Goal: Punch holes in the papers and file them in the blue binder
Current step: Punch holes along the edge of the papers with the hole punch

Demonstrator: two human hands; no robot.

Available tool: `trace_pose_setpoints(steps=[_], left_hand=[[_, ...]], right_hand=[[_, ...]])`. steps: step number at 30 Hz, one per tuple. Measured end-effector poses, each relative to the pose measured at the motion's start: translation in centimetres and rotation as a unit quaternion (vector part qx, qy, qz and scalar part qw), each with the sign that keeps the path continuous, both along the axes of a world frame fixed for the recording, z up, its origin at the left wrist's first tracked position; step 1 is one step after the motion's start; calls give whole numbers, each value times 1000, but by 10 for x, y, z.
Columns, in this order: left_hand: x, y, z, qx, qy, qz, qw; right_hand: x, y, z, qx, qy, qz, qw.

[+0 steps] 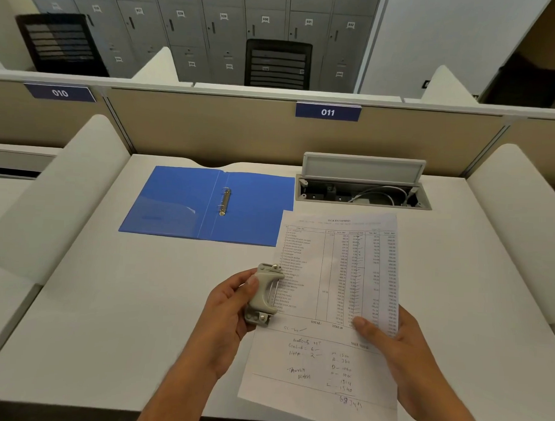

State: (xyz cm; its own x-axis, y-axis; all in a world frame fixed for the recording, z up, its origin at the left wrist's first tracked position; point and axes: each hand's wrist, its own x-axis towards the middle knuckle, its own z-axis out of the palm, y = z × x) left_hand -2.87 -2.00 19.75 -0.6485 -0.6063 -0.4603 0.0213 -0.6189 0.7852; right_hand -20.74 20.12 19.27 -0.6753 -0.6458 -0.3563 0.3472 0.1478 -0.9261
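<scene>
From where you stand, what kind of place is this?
Most likely a shared office or study hall: numbered desk bays split by partitions, like the 011 sign, numbered grey lockers behind, and an open cable box set into the desk.

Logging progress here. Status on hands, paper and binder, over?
Left hand grips hole punch at paper's left edge. Right hand holds paper by its right edge. Blue binder lies open on desk, nothing on it.
</scene>
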Motion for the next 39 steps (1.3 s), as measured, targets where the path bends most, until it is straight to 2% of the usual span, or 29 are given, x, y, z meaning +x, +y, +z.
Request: trace_pose_setpoints(steps=[11,23,31,39], left_hand=[[2,-6,-6,-9,-10,32,999],[5,-5,-6,-5,-3,-11,1000],[5,-10,-5,10,-13,4,1000],[6,-21,-7,-18,-22,-18,999]], right_hand=[[4,-5,-4,9,-7,7,1000],[8,-10,-7,-2,-4,-6,1000],[8,-15,-13,21,29,-10,999],[7,-23,-12,14,54,-40,998]])
